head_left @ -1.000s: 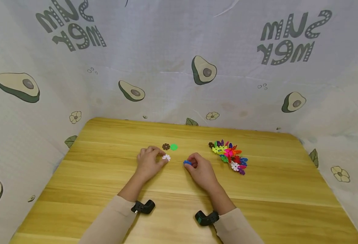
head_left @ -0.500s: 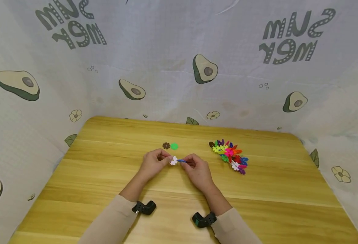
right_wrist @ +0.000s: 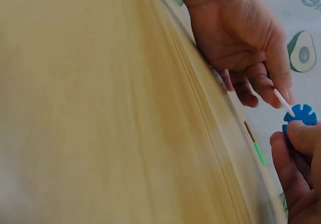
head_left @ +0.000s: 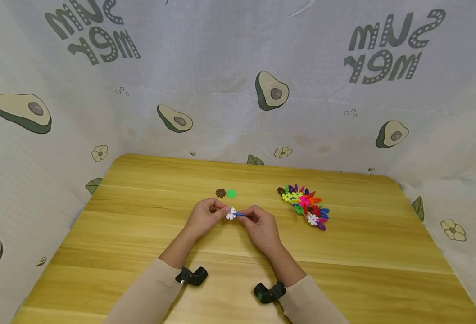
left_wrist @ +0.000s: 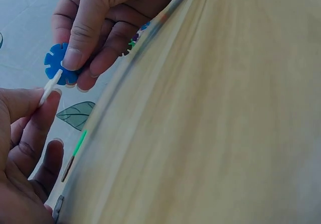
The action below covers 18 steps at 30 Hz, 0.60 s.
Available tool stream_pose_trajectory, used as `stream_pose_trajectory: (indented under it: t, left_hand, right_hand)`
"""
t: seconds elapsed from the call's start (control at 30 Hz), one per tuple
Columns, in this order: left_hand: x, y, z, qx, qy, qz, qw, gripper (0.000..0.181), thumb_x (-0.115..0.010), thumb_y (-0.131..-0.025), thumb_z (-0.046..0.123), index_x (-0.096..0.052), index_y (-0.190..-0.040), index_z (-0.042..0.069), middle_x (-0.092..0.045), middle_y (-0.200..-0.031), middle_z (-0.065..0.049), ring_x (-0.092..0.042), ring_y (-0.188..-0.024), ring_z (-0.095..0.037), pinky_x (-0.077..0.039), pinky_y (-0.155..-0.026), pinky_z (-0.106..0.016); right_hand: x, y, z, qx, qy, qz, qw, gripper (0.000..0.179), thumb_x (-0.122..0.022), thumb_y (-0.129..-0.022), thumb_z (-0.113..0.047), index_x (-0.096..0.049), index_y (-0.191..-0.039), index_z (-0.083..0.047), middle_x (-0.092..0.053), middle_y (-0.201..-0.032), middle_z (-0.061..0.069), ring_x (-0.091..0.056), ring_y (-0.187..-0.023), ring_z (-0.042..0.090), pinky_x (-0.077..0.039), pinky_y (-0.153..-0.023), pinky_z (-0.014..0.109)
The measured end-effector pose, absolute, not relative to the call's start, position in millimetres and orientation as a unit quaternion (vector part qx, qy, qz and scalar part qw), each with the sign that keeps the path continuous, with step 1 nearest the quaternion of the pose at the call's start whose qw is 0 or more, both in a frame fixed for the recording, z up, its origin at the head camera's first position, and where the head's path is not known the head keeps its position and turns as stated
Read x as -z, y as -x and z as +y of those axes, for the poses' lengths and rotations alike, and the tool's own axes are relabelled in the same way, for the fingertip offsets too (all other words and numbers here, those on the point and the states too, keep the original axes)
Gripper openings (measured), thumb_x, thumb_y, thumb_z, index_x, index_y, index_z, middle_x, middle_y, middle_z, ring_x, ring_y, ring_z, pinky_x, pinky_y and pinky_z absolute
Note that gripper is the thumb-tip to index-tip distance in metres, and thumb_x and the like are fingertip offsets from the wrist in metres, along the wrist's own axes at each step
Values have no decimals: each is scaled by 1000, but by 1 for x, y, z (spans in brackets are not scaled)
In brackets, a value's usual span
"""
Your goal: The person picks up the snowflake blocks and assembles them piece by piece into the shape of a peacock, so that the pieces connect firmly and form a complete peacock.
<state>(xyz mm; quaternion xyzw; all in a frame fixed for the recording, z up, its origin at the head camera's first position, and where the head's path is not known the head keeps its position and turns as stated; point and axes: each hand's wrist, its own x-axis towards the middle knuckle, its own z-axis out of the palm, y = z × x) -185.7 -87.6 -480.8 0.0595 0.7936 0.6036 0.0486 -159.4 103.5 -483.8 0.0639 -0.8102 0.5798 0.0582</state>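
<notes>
Between thumb and fingers my left hand (head_left: 204, 218) pinches a white notched snowflake disc (head_left: 231, 213), which shows edge-on in the left wrist view. My right hand (head_left: 262, 227) pinches a blue notched snowflake disc (left_wrist: 56, 66) by its side. The two discs stand crosswise, with the white edge meeting the blue rim at a notch. Both are held close over the wooden table (head_left: 140, 225). Just beyond the hands lie a brown disc (head_left: 220, 193) and a green disc (head_left: 231, 193), side by side and flat.
To the right of my right hand is a cluster of many-coloured snowflake discs (head_left: 304, 202) joined together. Each wrist carries a black strapped camera (head_left: 193, 276). A white curtain (head_left: 221, 81) printed with avocados hangs behind the table's far edge.
My left hand has brought the white disc to the right and my right hand has moved the blue disc left. The two discs, apart a second ago, now meet edge to edge.
</notes>
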Motion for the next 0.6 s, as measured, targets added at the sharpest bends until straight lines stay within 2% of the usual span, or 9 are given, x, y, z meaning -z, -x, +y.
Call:
stream_pose_trajectory:
  t: [0.17,0.3,0.4,0.47,0.53,0.6]
  left_hand:
    - [481,185,-83,-643,-36,764,31,15,-75,-93,19,-71,-95,4,-75,-90,-4,-63,-82,-10,-49,-70,-22]
    - [483,184,-74,-713,-9,701,25,16,-74,-94,17,-69,-98,2,-72,-86,3,-60,-77,-8,-47,-65,-18]
    - [483,182,-67,-782,16,622,35,6,-69,-97,11,-66,-94,7,-69,-85,7,-59,-76,-6,-52,-68,-17]
    - [482,181,-64,-821,32,568,43,9,-65,-99,7,-63,-91,11,-68,-86,7,-61,-78,-5,-57,-75,-18]
    - [482,180,-63,-851,43,522,47,11,-62,-99,3,-60,-93,12,-68,-89,6,-64,-84,-5,-59,-85,-22]
    - [482,180,-63,-857,47,511,41,7,-61,-100,2,-58,-100,8,-66,-88,6,-65,-84,-6,-60,-86,-23]
  right_hand:
    - [486,160,102,-593,-54,-801,64,16,-75,-92,-7,-71,-107,-8,-75,-109,11,-74,-103,25,-63,-87,27]
    - [486,161,104,-592,-20,-800,99,25,-71,-94,-6,-67,-119,-7,-70,-118,14,-71,-108,29,-62,-92,33]
    - [487,163,106,-570,-2,-813,118,20,-70,-93,-4,-69,-114,-6,-69,-114,14,-69,-100,27,-61,-86,30]
    - [488,163,106,-527,-14,-842,112,16,-72,-93,-8,-72,-109,-8,-69,-110,11,-67,-96,24,-58,-83,28]
    - [490,162,106,-471,-42,-876,97,15,-75,-92,-14,-74,-106,-9,-68,-108,9,-63,-96,23,-54,-83,30]
    - [490,161,106,-415,-68,-904,77,21,-78,-91,-23,-75,-108,-12,-67,-108,6,-59,-99,22,-51,-84,33]
